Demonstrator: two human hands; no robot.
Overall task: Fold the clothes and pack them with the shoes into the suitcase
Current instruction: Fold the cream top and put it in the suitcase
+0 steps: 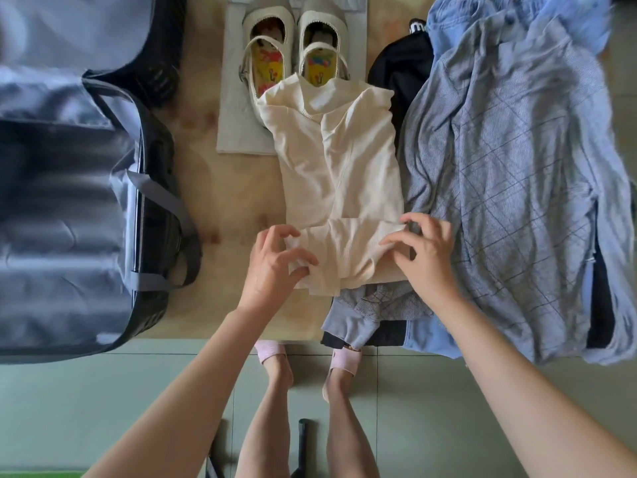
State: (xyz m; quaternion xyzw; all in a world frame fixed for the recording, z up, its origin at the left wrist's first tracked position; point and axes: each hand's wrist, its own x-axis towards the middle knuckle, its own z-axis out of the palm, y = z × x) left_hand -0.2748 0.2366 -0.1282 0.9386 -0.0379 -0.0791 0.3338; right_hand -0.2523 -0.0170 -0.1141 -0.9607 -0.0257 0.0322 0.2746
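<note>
Both hands were at the near hem of the cream garment (337,174). The left hand (275,267) had its fingers curled and pinched the hem's left corner. The right hand (427,253) was bent over the right end, fingertips closed on the turned-up band, though how much cloth it held could not be told.

Several things could go wrong from there. The right fingers sat exactly where the cream cloth met the blue checked shirt (510,167), and a loose piece of checked cloth lay under the hem, so a lift might drag that fabric along. The far end of the garment lay over the heels of the shoes (293,53), so a pull toward the person might snag a strap or shift them. Uneven grips would probably leave the fold crooked.

From the hands, the cream garment ran straight away across the table (220,208), already narrowed to a strip. The shoes stood beyond it on a white sheet (238,132), and a black garment (396,70) lay just right of them. The checked shirt sprawled to the right, touching the cream edge. The suitcase (69,208) lay open well to the left, apart from the garment, and nothing folded could be made out inside it.
</note>
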